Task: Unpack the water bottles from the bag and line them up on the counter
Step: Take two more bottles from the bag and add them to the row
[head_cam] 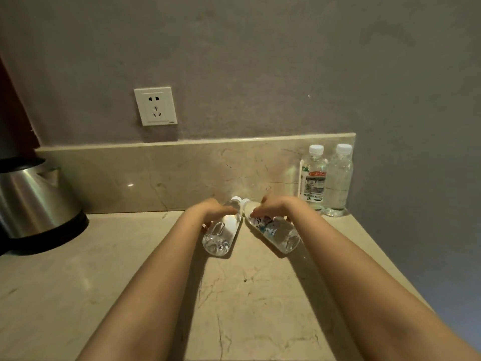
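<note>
Left hand (pixel 217 211): wrapped over the upper half of the left bottle (pixel 221 234), fingers closed on it; the wrist hides the fingertips.
Right hand (pixel 268 207): clamped the same way on the right bottle (pixel 273 231), just below its cap.
Held bottles: both tilted, caps toward the far wall and nearly touching each other, bases swung toward the near edge and apart, so they form a V. Whether the bases rest on the counter (pixel 130 282) or hang just above it I cannot tell. The tilt looks like mid-placement, a judgement: gripping high lets each base be set down first and the bottle tipped upright.
Row so far: two bottles stand upright at the far right, against the backsplash (pixel 182 173): a labelled bottle (pixel 313 175) and a plain bottle (pixel 338 181), touching side by side. That corner start leaves room to extend the line leftward.
Next, probably: stand the held pair upright to the left of the labelled bottle, keeping the same line along the backsplash.
Bag: not in view (so how many bottles remain is unknown).
Other things: a kettle (pixel 33 201) at the far left, well apart from the hands; a socket (pixel 155 106) on the wall above.
Risk: clear, full bottles held by the top may slip or topple if released while leaning.
</note>
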`<state>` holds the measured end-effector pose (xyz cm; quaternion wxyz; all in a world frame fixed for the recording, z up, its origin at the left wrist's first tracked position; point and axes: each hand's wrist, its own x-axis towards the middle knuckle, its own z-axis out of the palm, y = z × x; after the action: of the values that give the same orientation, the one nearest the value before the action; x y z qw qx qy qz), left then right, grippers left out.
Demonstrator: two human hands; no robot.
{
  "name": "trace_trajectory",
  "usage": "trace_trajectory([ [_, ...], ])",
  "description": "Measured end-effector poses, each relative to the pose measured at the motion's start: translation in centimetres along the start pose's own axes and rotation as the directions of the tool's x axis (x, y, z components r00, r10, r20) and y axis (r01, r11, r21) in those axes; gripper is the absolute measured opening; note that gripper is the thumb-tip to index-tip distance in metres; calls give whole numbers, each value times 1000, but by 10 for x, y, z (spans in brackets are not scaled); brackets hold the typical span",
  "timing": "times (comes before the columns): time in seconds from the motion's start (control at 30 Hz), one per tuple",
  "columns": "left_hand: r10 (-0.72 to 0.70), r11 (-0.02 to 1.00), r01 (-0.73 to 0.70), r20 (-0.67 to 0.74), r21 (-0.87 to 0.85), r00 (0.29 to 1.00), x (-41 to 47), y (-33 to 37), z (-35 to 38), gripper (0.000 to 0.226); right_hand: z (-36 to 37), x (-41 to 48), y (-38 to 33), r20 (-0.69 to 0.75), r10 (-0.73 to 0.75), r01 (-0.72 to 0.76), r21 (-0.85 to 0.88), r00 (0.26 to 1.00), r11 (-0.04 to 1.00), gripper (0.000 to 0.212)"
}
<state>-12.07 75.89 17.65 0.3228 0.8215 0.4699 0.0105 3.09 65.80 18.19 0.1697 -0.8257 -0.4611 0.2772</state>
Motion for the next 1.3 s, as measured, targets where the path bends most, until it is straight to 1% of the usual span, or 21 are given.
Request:
trace_trajectory([
  [0.03,9,1000,-9,-13,-14,1000,0,0,2,60,1,1,2,-40,-9,9,19,999,1000,49],
  [0.1,31,998,-34,-59,-51,998,-1,-1,7,52,7,5,6,-179,-8,8,-2,984,1000,55],
  [0.17,39,991,-54,-121,-123,992,0,-2,11,45,12,5,7,-340,15,-26,-30,940,999,57],
  [0.23,34,978,-70,-176,-198,984,1,-5,13,50,14,1,7,-491,30,-30,9,870,1000,59],
  [0.33,41,958,-117,-279,-262,959,3,-5,14,56,12,-9,6,-681,49,75,151,731,986,65],
  [0.37,52,948,-151,-333,-280,942,3,-3,16,55,12,-12,7,-729,61,121,195,682,973,66],
  [0.43,82,925,-235,-448,-298,890,2,0,19,54,14,-19,8,-784,105,191,275,611,942,70],
  [0.5,116,893,-329,-547,-308,829,1,1,23,45,18,-22,12,-812,135,227,311,567,923,75],
  [0.53,119,868,-367,-576,-335,808,-1,2,25,43,19,-22,14,-819,137,224,307,557,925,75],
  [0.57,120,844,-395,-590,-363,798,-3,3,28,47,19,-23,16,-821,133,206,290,555,935,76],
  [0.6,123,826,-418,-601,-379,790,-6,4,31,56,17,-23,17,-820,122,178,263,560,948,78],
  [0.67,144,812,-452,-624,-369,768,-8,4,39,69,11,-24,16,-814,93,117,194,573,974,79],
  [0.77,189,801,-497,-645,-336,741,-11,0,49,65,2,-24,10,-797,61,49,113,601,992,72],
  [0.87,184,797,-492,-635,-351,751,-12,-5,47,64,-5,-23,2,-742,53,10,81,668,997,76],
  [0.93,166,811,-471,-635,-346,754,-15,-13,45,65,-4,-23,-1,-697,-1,24,22,717,999,84],
  [1.0,162,827,-464,-655,-318,738,-18,-21,47,61,0,-24,1,-664,-62,70,-16,745,997,88],
  [1.07,177,835,-478,-688,-273,703,-24,-26,51,55,5,-25,6,-645,-92,131,12,758,991,90],
  [1.1,186,849,-469,-692,-245,697,-27,-27,53,53,7,-25,9,-634,-94,157,43,767,987,91],
  [1.13,191,871,-441,-681,-214,707,-30,-28,54,53,9,-26,12,-626,-90,174,74,775,982,91],
  [1.23,182,941,-313,-584,-129,791,-32,-27,59,51,13,-26,19,-608,-65,166,112,792,980,82],
  [1.3,172,942,-296,-528,-160,832,-30,-26,62,46,15,-25,26,-571,-17,139,172,821,975,72],
])
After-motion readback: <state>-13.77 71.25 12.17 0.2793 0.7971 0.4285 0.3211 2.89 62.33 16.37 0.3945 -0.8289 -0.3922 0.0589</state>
